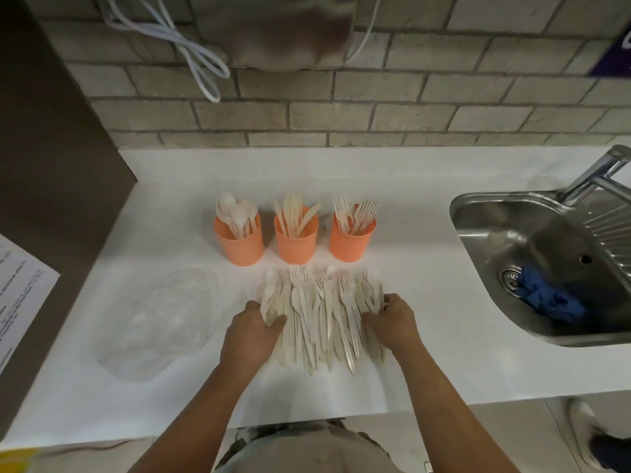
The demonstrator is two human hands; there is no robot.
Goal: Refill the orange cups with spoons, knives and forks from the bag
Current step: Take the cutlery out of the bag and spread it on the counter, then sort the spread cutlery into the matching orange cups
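Three orange cups stand in a row on the white counter: the left cup (240,242) holds spoons, the middle cup (296,242) knives, the right cup (351,238) forks. In front of them lies a spread pile of pale cutlery (322,314), handles toward me. My left hand (254,331) rests on the pile's left edge, thumb over some pieces. On the right edge, my right hand (392,322) touches the pile with its fingers among the pieces. A clear plastic bag (164,319) lies flat, left of the pile.
A steel sink (546,268) with a blue cloth (549,297) in it sits at the right, its tap (597,174) behind. A brick wall backs the counter. A dark cabinet side with a paper sheet (17,295) stands at the left.
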